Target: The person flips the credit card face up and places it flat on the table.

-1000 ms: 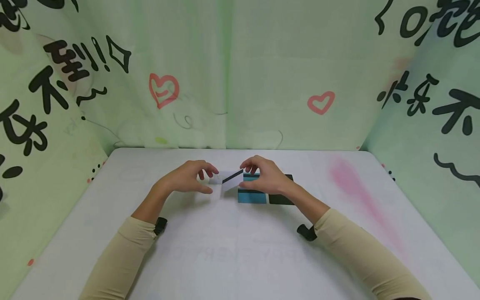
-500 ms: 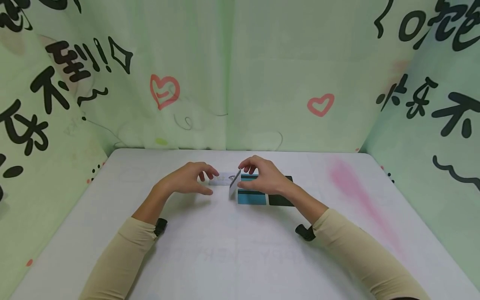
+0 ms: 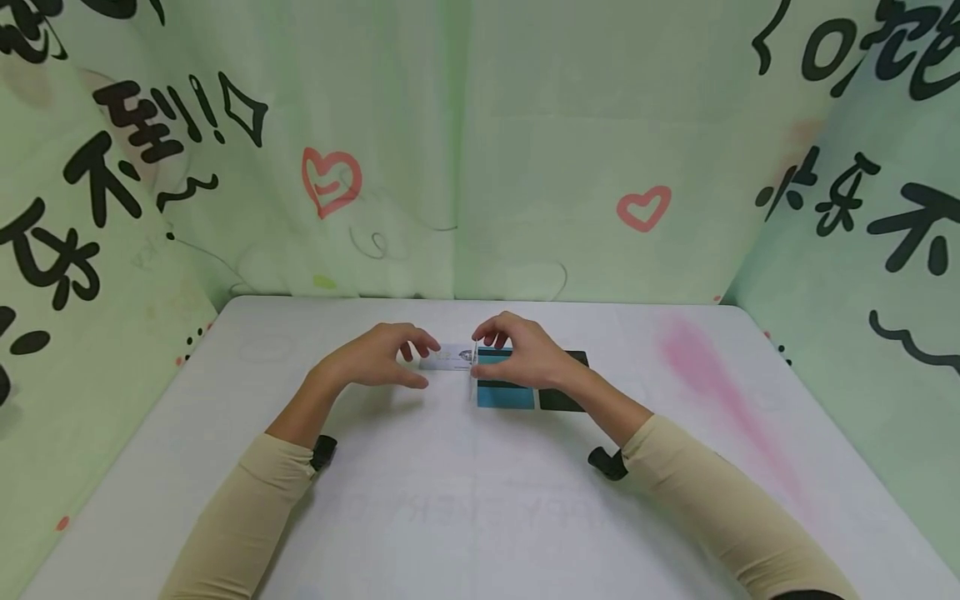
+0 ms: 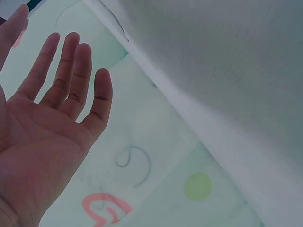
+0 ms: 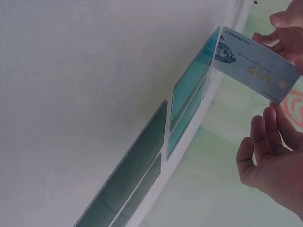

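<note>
My right hand (image 3: 525, 357) pinches a pale VIP card (image 5: 258, 66) at one end, between the thumb and the index fingertip. From the head view this card stands nearly edge-on. Under and beside that hand, blue cards (image 3: 506, 394) with black stripes and dark cards (image 3: 562, 400) lie in two rows. A second pale card (image 3: 447, 357) with a small emblem shows on the table just left of the held one. My left hand (image 3: 382, 354) hovers left of that card, holding nothing, its fingers loosely spread in the left wrist view.
The white-covered table (image 3: 420, 517) ends at its far side against a green printed curtain (image 3: 525, 167). A black wrist strap (image 3: 322, 452) sits at the left sleeve, and a black device (image 3: 607, 463) at the right wrist. A pink smear (image 3: 720, 392) marks the table's right side.
The held card has turned from showing its striped back to nearly edge-on in the head view. My right hand has shifted slightly left, and the emblem on the other pale card now shows.
</note>
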A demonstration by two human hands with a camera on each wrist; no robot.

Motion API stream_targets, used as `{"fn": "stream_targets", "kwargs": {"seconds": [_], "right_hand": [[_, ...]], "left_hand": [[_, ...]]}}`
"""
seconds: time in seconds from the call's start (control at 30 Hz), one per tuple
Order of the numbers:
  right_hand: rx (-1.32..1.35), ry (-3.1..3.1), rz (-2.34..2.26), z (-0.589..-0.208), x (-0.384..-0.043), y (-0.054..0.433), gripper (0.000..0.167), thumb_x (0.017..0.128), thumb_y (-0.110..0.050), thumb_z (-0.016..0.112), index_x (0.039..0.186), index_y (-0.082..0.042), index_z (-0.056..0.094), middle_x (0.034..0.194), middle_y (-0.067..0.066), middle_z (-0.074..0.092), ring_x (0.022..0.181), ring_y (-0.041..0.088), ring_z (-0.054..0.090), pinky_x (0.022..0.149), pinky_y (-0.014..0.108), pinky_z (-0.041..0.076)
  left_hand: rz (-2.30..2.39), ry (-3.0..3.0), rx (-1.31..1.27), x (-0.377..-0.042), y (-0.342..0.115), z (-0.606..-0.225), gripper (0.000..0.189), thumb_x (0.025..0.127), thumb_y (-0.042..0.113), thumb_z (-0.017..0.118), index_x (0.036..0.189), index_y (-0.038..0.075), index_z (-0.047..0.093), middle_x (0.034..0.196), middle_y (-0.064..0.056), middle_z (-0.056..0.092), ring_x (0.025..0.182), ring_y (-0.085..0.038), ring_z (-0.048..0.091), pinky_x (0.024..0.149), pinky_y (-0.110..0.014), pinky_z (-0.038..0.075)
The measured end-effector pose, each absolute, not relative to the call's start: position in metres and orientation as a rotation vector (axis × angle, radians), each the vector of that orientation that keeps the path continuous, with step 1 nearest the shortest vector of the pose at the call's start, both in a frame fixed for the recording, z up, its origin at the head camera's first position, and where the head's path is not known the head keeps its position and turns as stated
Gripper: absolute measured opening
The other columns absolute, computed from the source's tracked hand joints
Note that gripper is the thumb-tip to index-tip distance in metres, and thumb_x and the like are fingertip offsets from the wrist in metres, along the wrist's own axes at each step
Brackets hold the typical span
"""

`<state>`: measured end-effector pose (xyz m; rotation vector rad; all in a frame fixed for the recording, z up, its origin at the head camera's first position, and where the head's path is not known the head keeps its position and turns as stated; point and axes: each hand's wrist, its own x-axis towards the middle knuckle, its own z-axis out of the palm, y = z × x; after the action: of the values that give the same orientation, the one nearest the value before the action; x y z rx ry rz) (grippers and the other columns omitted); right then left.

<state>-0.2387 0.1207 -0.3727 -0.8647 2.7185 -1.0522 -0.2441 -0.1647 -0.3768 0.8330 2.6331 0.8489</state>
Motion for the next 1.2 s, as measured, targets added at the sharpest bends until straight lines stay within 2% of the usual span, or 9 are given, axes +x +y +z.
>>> {"fn": "stream_targets", "kwargs": {"seconds": [0.37, 0.67, 1.2], "right_hand": [[-0.848, 2.707, -1.044, -0.375, -0.238, 0.116, 0.056, 0.085, -0.03, 0.085, 0.131, -0.006, 0.066, 0.122, 0.015, 0.065, 0.108, 0.03, 0.06, 0.09, 0.038, 0.05], [-0.846, 2.688, -1.049, -0.385, -0.239, 0.112, 0.056, 0.085, -0.03, 0.085, 0.132, -0.007, 0.065, 0.122, 0.012, 0.065, 0.11, 0.033, 0.06, 0.094, 0.044, 0.053], [-0.818, 2.685, -0.99, -0.393, -0.238, 0.11, 0.057, 0.086, -0.032, 0.084, 0.133, -0.008, 0.063, 0.127, 0.008, 0.068, 0.109, 0.025, 0.061, 0.095, 0.039, 0.053]], "left_hand": [[0.857, 2.625, 0.831, -0.244, -0.164, -0.377, 0.057, 0.087, 0.028, 0.084, 0.138, 0.011, 0.065, 0.123, -0.01, 0.069, 0.114, -0.028, 0.064, 0.091, -0.04, 0.052], [0.856, 2.628, 0.836, -0.243, -0.165, -0.376, 0.057, 0.087, 0.028, 0.084, 0.138, 0.011, 0.065, 0.123, -0.009, 0.069, 0.114, -0.028, 0.065, 0.092, -0.041, 0.052], [0.861, 2.613, 0.858, -0.241, -0.164, -0.373, 0.057, 0.087, 0.028, 0.084, 0.137, 0.01, 0.065, 0.124, -0.01, 0.069, 0.113, -0.029, 0.065, 0.094, -0.042, 0.052]]}}
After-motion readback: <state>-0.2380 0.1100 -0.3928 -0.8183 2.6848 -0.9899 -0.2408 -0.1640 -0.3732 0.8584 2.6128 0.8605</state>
